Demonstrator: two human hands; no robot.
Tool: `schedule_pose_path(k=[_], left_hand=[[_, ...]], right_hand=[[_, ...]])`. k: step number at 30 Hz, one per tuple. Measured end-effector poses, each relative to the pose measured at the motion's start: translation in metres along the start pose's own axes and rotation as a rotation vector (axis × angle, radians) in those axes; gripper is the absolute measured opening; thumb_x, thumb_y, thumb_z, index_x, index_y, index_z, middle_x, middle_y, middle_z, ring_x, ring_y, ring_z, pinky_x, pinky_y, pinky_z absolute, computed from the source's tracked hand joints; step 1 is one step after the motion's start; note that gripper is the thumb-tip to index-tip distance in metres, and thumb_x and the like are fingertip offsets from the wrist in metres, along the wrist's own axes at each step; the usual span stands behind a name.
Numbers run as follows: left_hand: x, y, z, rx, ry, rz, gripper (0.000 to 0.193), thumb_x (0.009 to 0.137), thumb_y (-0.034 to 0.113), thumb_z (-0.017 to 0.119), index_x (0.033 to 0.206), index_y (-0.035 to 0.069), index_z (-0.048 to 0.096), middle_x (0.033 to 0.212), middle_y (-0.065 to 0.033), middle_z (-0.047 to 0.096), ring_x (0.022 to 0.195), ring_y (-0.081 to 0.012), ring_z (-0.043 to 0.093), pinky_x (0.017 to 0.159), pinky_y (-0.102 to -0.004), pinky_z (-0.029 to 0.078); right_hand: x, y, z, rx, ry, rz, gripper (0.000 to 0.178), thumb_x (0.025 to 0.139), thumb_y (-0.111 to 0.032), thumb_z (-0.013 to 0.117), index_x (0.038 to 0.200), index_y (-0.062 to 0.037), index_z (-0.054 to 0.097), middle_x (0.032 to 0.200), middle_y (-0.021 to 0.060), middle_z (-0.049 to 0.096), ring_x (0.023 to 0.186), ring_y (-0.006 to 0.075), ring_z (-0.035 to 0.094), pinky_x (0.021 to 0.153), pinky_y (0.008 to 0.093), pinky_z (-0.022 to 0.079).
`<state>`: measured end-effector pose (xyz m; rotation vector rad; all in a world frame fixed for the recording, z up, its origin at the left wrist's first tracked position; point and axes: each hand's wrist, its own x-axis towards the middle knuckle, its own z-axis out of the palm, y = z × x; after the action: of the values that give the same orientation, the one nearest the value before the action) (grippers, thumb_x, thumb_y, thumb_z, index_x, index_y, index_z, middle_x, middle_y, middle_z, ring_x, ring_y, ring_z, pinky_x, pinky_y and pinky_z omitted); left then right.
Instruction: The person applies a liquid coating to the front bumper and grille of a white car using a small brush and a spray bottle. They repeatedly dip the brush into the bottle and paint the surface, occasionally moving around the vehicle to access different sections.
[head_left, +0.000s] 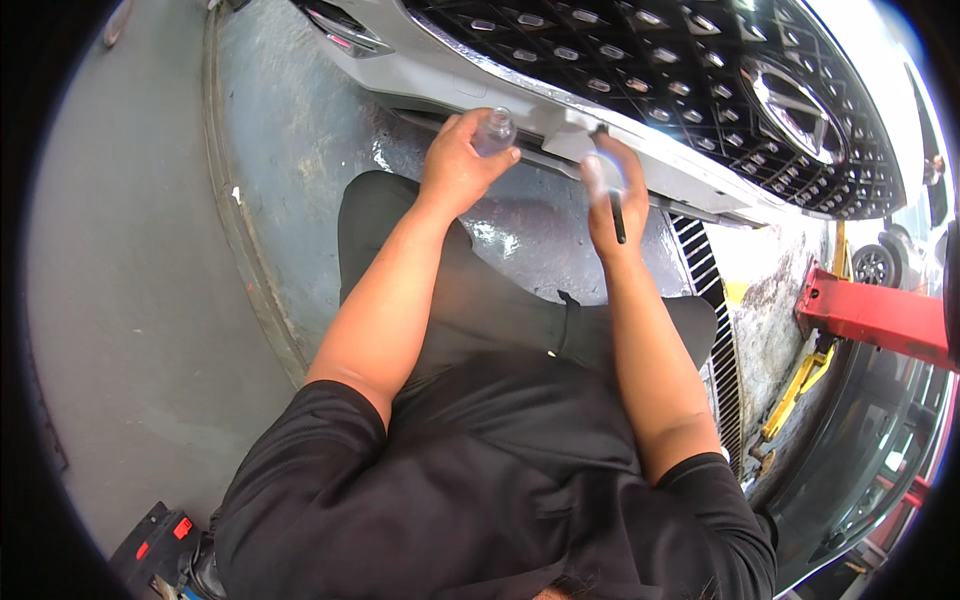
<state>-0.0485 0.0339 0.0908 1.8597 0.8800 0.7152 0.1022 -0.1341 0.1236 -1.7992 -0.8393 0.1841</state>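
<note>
My left hand (pixel 455 168) is closed around a small clear bottle (pixel 496 132), its open-looking neck pointing up. In my right hand (pixel 617 195) is a thin, dark-handled tool (pixel 619 222) like a small brush, its handle end sticking out below my palm. The upper end of this tool is close to the lower bumper (pixel 680 180) of a white car, and glare hides whether it touches. Above both hands spreads the black grille (pixel 600 50) with small chrome studs.
A slatted drain grate (pixel 722 340) runs along the floor to my right. Beyond it are a red lift arm (pixel 880 315), a yellow metal arm (pixel 797 390) and a dark car (pixel 860 450). At the lower left sits a black case (pixel 150 545) with red latches.
</note>
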Motion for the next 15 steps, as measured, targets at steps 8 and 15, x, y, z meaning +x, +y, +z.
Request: schedule_pose_path(k=[8, 15], left_hand=[[0.013, 0.001, -0.023, -0.172, 0.100, 0.006, 0.055, 0.083, 0.018, 0.090, 0.132, 0.005, 0.068, 0.125, -0.0091, 0.067, 0.115, -0.0218, 0.067, 0.102, -0.0361, 0.052], [0.018, -0.005, -0.029, -0.176, 0.057, 0.021, 0.059, 0.084, 0.021, 0.088, 0.136, 0.004, 0.066, 0.126, -0.0088, 0.068, 0.113, -0.0202, 0.067, 0.102, -0.0360, 0.053]], right_hand=[[0.068, -0.004, 0.084, -0.423, -0.056, -0.336, 0.031, 0.102, -0.020, 0.068, 0.130, -0.0056, 0.064, 0.112, 0.0213, 0.073, 0.102, 0.0390, 0.074, 0.087, 0.0461, 0.058], [0.067, -0.009, 0.075, -0.370, -0.063, -0.024, 0.026, 0.104, -0.016, 0.062, 0.127, -0.0055, 0.061, 0.109, 0.0263, 0.073, 0.103, 0.0435, 0.073, 0.090, 0.0484, 0.056]])
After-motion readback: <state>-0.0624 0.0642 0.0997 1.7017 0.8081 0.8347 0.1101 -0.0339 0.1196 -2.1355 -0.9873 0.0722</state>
